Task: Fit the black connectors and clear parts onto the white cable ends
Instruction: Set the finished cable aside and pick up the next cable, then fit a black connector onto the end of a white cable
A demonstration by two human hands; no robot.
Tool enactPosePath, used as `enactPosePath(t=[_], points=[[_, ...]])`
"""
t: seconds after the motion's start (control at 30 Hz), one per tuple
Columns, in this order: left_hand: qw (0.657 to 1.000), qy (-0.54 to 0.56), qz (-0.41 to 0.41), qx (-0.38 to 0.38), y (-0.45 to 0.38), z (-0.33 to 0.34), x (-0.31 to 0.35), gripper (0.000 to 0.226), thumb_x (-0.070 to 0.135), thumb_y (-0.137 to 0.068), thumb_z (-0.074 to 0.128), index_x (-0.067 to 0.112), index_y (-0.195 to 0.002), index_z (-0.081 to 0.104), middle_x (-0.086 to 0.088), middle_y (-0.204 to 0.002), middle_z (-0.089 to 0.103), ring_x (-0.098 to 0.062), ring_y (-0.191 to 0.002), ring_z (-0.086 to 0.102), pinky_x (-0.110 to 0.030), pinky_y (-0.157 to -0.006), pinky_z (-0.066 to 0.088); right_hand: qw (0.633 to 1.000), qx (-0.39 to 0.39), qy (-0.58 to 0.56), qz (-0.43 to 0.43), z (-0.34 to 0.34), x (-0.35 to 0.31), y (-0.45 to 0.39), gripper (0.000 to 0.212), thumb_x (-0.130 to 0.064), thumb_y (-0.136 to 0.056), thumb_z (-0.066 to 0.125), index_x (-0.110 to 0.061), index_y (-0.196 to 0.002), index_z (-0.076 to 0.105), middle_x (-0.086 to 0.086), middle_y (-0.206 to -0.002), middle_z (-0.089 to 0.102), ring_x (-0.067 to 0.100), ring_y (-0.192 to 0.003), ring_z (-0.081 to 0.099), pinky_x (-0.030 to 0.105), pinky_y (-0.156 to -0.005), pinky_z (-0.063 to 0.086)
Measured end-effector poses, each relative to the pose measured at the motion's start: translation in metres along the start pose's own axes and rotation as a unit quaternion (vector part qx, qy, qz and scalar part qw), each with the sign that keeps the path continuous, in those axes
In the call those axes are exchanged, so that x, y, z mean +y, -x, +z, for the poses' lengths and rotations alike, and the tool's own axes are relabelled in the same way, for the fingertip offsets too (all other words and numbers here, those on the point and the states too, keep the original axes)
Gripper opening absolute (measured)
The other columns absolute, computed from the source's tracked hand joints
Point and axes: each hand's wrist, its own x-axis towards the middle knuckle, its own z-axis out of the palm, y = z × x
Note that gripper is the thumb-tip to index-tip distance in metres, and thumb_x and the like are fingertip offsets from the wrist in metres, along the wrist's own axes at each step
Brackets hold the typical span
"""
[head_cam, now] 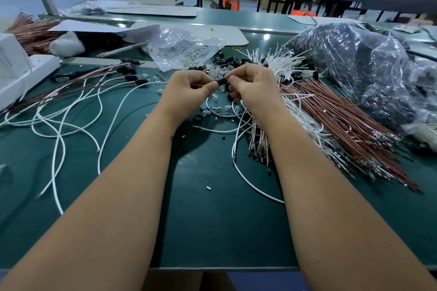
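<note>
Both hands are working together above the green table (208,220). Left hand (186,92) is curling its fingers and pinching a thin lead at the thumb tip. Right hand (253,90) is gripping a black connector (222,81) between thumb and fingers, touching the left thumb. Loose clear parts (218,71) and further black connectors (227,58) are lying just behind the hands. White cables (281,61) are lying beside red-brown wires (343,111) to the right.
</note>
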Motion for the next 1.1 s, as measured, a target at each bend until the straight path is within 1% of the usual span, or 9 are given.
enactPosePath(t=[0.1,0.23,0.37,0.43,0.53,0.73,0.9,1.0,1.1], points=[[1.0,-0.004,0.004,0.003,-0.001,0.0,-0.001,0.009,0.013,-0.085,0.071,0.019,-0.078,0.069,0.002,-0.067,0.062,-0.006,-0.06,0.051,-0.017,-0.06,0.043,0.999,-0.011,-0.04,0.024,-0.001,0.001,-0.001,0.022,0.003,-0.093,0.054,-0.011,-0.079,0.063,0.003,-0.062,0.059,0.005,-0.047,0.052,0.017,-0.049,0.046],[0.998,0.06,-0.01,0.022,0.0,-0.003,-0.001,0.009,0.007,-0.081,0.074,0.016,-0.081,0.071,0.007,-0.063,0.066,0.001,-0.058,0.058,-0.012,-0.062,0.046,1.0,-0.016,-0.017,0.016,0.001,0.003,-0.001,0.021,0.001,-0.093,0.056,-0.014,-0.08,0.062,0.003,-0.067,0.062,0.007,-0.054,0.055,0.021,-0.055,0.049],[0.997,0.079,-0.022,-0.014,0.001,-0.006,-0.001,0.008,0.008,-0.083,0.071,0.014,-0.077,0.07,0.011,-0.056,0.065,-0.002,-0.059,0.057,-0.013,-0.067,0.046,0.999,-0.009,0.04,-0.031,0.002,0.003,-0.001,0.019,0.001,-0.092,0.056,-0.014,-0.082,0.061,0.007,-0.075,0.062,0.016,-0.067,0.056,0.037,-0.067,0.053],[0.995,0.086,-0.032,-0.027,0.0,-0.008,-0.001,0.01,0.01,-0.085,0.069,0.013,-0.075,0.07,0.011,-0.056,0.065,-0.002,-0.061,0.057,-0.012,-0.069,0.044,0.997,0.001,0.058,-0.052,0.002,0.001,-0.001,0.014,-0.001,-0.091,0.058,-0.013,-0.085,0.063,0.007,-0.079,0.063,0.018,-0.072,0.057,0.042,-0.074,0.053],[0.994,0.09,-0.045,-0.034,0.0,-0.009,0.0,0.009,0.011,-0.085,0.069,0.01,-0.076,0.07,0.011,-0.055,0.063,0.0,-0.059,0.055,-0.009,-0.066,0.043,0.994,0.009,0.083,-0.071,0.002,0.001,0.0,0.012,-0.001,-0.091,0.059,-0.011,-0.087,0.064,0.002,-0.078,0.061,0.016,-0.073,0.057,0.039,-0.075,0.052],[0.994,0.087,-0.064,-0.028,0.0,-0.009,-0.001,0.008,0.012,-0.084,0.071,0.011,-0.076,0.071,0.007,-0.051,0.057,-0.003,-0.052,0.048,-0.01,-0.058,0.04,0.984,0.019,0.134,-0.118,0.003,0.0,0.002,0.01,-0.002,-0.09,0.059,-0.009,-0.089,0.066,-0.012,-0.07,0.055,0.0,-0.063,0.05,0.015,-0.061,0.042],[0.995,0.083,-0.057,-0.029,0.0,-0.009,-0.003,0.012,0.01,-0.083,0.072,0.014,-0.072,0.07,0.001,-0.058,0.057,-0.007,-0.054,0.048,-0.016,-0.06,0.042,0.988,-0.001,0.122,-0.095,0.003,0.0,0.002,0.009,-0.003,-0.09,0.059,-0.008,-0.088,0.066,-0.008,-0.069,0.057,0.006,-0.063,0.051,0.023,-0.062,0.044],[0.996,0.072,-0.055,-0.029,0.001,-0.008,-0.004,0.012,0.01,-0.082,0.072,0.015,-0.072,0.07,-0.004,-0.061,0.057,-0.008,-0.056,0.048,-0.02,-0.062,0.042,0.99,-0.019,0.114,-0.079,0.003,0.0,0.002,0.011,-0.003,-0.091,0.059,-0.011,-0.085,0.064,0.001,-0.074,0.061,0.013,-0.065,0.053,0.031,-0.063,0.046],[0.996,0.077,-0.049,-0.014,0.0,-0.007,-0.003,0.011,0.013,-0.084,0.071,0.015,-0.073,0.07,0.007,-0.053,0.058,-0.004,-0.053,0.049,-0.014,-0.058,0.041,0.992,-0.01,0.105,-0.07,0.007,0.0,0.002,0.013,-0.005,-0.092,0.057,-0.015,-0.084,0.06,-0.003,-0.07,0.057,0.009,-0.061,0.05,0.022,-0.057,0.042]])
